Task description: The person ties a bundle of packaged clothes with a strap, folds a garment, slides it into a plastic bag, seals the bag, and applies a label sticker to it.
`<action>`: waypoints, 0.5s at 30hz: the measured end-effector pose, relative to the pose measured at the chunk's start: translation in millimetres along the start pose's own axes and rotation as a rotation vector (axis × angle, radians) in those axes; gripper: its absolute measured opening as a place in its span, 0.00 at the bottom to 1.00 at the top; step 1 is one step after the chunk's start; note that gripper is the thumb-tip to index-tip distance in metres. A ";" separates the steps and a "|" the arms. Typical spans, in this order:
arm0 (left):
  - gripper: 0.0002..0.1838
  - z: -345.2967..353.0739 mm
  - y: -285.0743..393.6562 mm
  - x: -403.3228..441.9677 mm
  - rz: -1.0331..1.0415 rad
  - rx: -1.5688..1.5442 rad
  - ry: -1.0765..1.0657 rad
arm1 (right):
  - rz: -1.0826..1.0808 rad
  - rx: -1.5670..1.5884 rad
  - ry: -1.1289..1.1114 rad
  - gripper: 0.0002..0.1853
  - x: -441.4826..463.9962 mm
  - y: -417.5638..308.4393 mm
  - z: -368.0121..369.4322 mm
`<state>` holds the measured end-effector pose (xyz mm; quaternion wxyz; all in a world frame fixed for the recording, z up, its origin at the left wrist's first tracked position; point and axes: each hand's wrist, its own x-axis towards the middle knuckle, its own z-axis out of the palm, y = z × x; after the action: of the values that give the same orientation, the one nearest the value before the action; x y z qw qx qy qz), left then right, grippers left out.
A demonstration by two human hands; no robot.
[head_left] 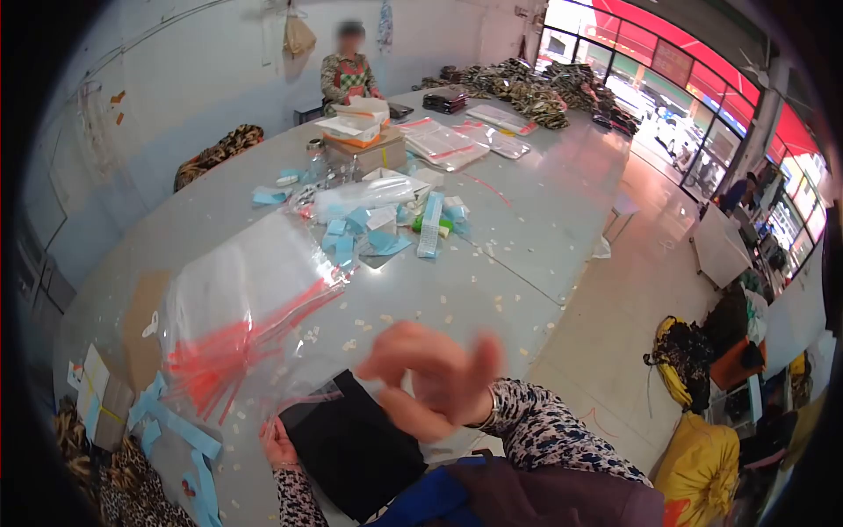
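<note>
Cloth [351,452], black and folded flat, lies on the near part of the big grey table [549,211], close against the person's body. From where I stand, the left hand [280,445] is at its left edge, fingertips touching the border; I cannot tell whether they pinch it or merely rest there. The right hand [435,378] is up over the cloth's upper right side, blurred, fingers loosely bent and thumb apart, with nothing visible in its grasp. A piece of clear plastic [316,397] crosses the cloth's upper left corner.

To the left, a spread of clear bags [250,272] reaches near that corner with its red strips, and blue strips [180,426] lie farther out past the left hand, so that side is tight. Ahead, grey tabletop dotted with pale flecks runs up to a heap of blue scraps [386,241], giving the right hand its widest stretch. The table's right edge slants away just beside the right forearm, and beyond it is the tiled floor [606,307], with a yellow sack [698,465] well apart. Another person [347,79] is at the far side, behind some boxes [364,158].
</note>
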<state>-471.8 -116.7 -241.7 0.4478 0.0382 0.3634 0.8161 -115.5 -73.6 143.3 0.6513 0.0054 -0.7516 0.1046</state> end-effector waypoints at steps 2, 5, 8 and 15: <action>0.09 5.0 4.7 -2.1 -0.011 0.001 -0.016 | 0.076 -0.005 0.073 0.55 4.2 -5.1 1.2; 0.12 -0.9 7.0 2.4 -0.063 -0.035 -0.032 | -0.149 -0.008 0.398 0.56 7.5 -11.7 -0.7; 0.13 -8.4 9.9 10.5 -0.093 -0.034 -0.006 | -0.155 0.038 0.397 0.56 16.3 -13.5 -22.6; 0.17 -13.3 18.6 24.7 -0.138 0.016 0.018 | 0.426 -0.481 0.742 0.48 -23.9 64.3 -190.4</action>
<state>-504.8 -111.6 -246.3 0.4995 0.0093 0.3759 0.7805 65.1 17.5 134.9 0.8221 -0.3367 -0.4560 0.0538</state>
